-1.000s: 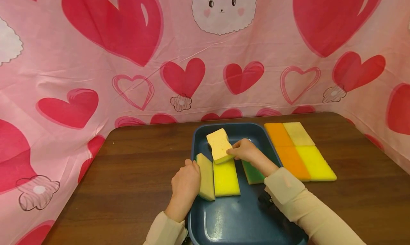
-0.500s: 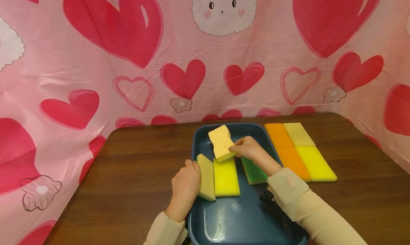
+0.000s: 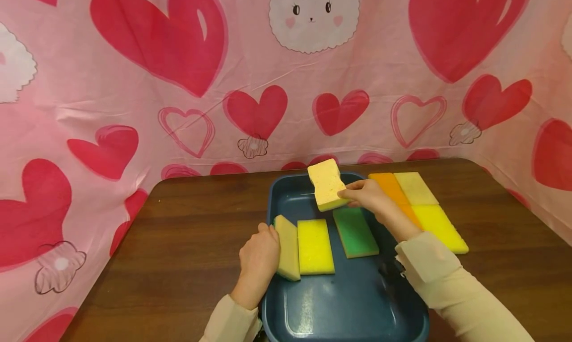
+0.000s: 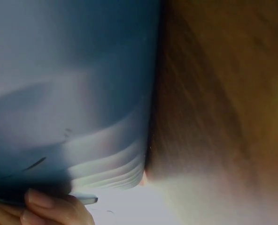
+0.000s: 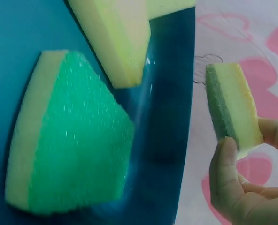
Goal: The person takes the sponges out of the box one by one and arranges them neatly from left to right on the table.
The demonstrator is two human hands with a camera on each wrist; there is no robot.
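My right hand (image 3: 368,195) pinches a pale yellow sponge (image 3: 325,184) with wavy sides, raised over the far part of the blue tray (image 3: 348,307). In the right wrist view this sponge (image 5: 233,105) shows a dark green scouring layer, with the thumb on that side and a finger opposite. On the tray's left rim, my left hand (image 3: 259,255) grips the edge; its fingertips (image 4: 40,199) curl at the rim in the left wrist view. Inside the tray lie a green-topped sponge (image 3: 356,233) and a bright yellow sponge (image 3: 316,247). A pale yellow sponge (image 3: 287,247) leans against the left wall.
Right of the tray, orange sponges (image 3: 390,188), a pale yellow sponge (image 3: 415,188) and a bright yellow one (image 3: 442,228) lie edge to edge on the brown wooden table (image 3: 178,242). A pink heart-patterned cloth (image 3: 250,44) hangs behind the table.
My right hand has moved right and away with the wavy sponge, off the bright yellow sponge. More of the green-topped sponge now shows. The left hand has stayed at the rim.
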